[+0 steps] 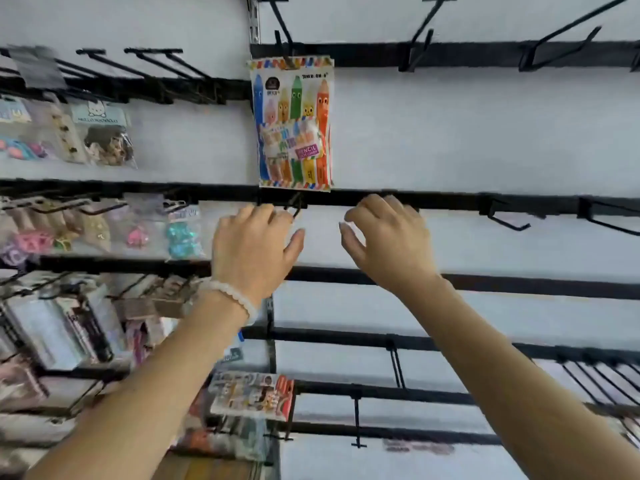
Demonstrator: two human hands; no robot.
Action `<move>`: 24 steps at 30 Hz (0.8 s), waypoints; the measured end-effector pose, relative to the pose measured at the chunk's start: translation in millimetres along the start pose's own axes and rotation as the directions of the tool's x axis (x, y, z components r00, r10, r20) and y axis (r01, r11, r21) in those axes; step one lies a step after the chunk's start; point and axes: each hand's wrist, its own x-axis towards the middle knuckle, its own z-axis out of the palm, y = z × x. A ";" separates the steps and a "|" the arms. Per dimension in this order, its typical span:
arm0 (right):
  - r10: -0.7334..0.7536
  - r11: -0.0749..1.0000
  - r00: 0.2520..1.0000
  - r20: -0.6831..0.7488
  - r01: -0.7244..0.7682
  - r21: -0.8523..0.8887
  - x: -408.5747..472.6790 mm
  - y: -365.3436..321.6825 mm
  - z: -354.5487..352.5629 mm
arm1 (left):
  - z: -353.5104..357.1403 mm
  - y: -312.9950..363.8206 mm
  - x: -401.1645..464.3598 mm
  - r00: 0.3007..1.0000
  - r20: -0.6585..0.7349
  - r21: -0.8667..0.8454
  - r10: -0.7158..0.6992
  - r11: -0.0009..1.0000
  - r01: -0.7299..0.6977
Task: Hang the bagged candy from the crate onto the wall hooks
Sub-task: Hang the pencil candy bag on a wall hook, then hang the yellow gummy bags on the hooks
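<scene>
Up on a white wall crossed by black horizontal rails (450,199), a bagged candy (293,123) is hanging from a black wall hook (282,29) near the top middle of the scene. The bag is printed with a row of coloured pencil characters in blue, pink, yellow, green and orange, and it is hanging straight down with its lower edge meeting the rail beneath it.

Both arms are reaching up from the near edge of the view toward that rail. The left hand (254,249) is hovering just below the bag's lower left corner, fingers loosely curled and thumb spread out to the right, holding nothing. A white beaded bracelet (230,295) is sitting on its wrist. The right hand (388,239) is hovering just below and to the right of the bag, fingers loosely bent toward the rail, thumb apart, also holding nothing. Neither hand is touching the bag.

More bare black hooks (426,32) are sticking out along the upper rail to the right. On the left side, small clear packets of trinkets (104,136) are hanging in rows, blurred. Lower down near the middle, another colourful packet (251,394) is hanging on a hook; its print is too blurred to read.
</scene>
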 end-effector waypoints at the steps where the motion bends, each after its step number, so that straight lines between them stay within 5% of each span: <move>1: 0.006 1.000 1.000 0.014 -0.006 0.004 -16.2 0.1 -0.7 | 3.5 6.8 -14.6 1.000 0.019 -0.023 -0.010 1.000 0.010; 12: 0.194 0.981 0.913 0.359 -0.189 -0.050 -231.8 -14.3 -28.6 | 34.1 111.1 -183.9 0.923 0.384 -0.200 0.010 0.977 0.073; 24: 0.377 0.892 0.483 0.790 -0.421 -0.168 -503.3 -37.3 -55.1 | 79.3 221.8 -426.1 0.619 0.784 -0.201 0.041 0.961 0.191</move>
